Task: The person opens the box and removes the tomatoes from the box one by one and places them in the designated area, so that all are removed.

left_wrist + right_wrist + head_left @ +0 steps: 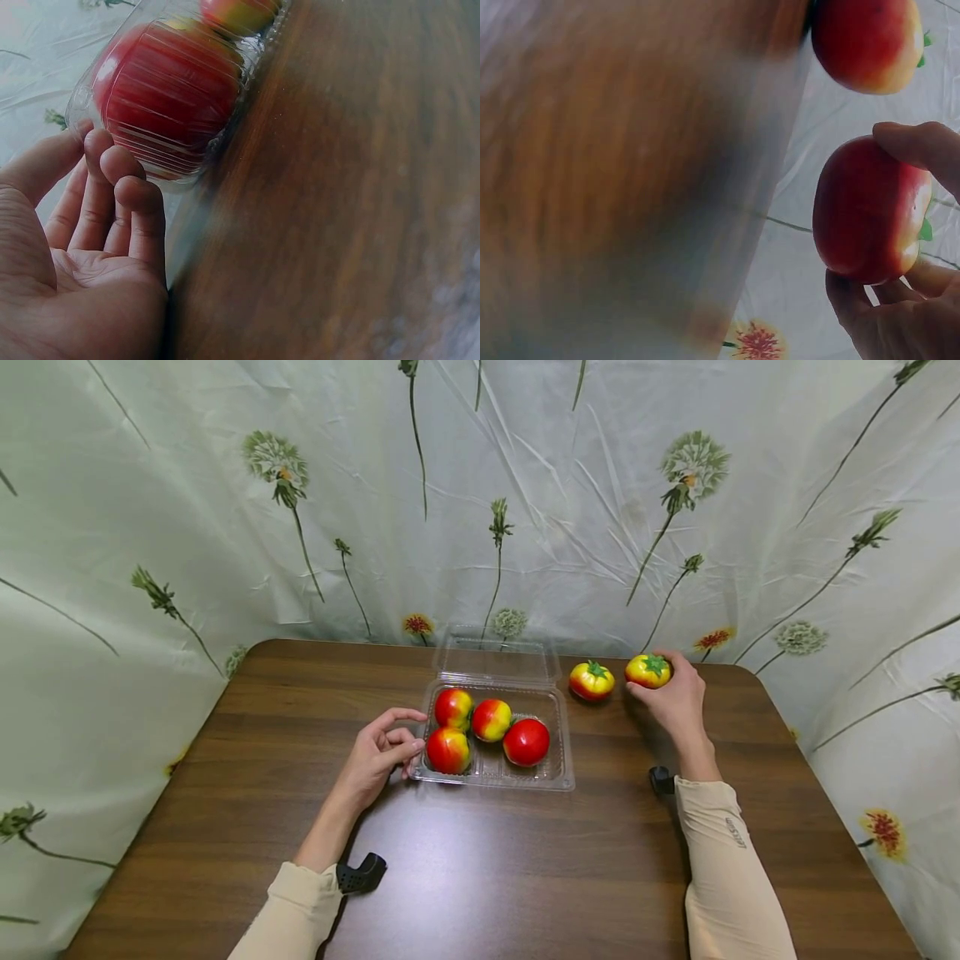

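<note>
Fingers of the right hand (678,697) curled round a tomato (648,670) at 1 o'clock; left hand (375,756), loosely open, touched the clamshell (558,772) holding four tomatoes.

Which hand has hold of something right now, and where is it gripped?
The right hand grips the far-right tomato by its sides, thumb opposite fingers. The left hand holds nothing; its fingertips touch the clear clamshell container at its left end.

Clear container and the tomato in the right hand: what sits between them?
One loose tomato on the table, beside the open lid, seen in the head view.
</note>
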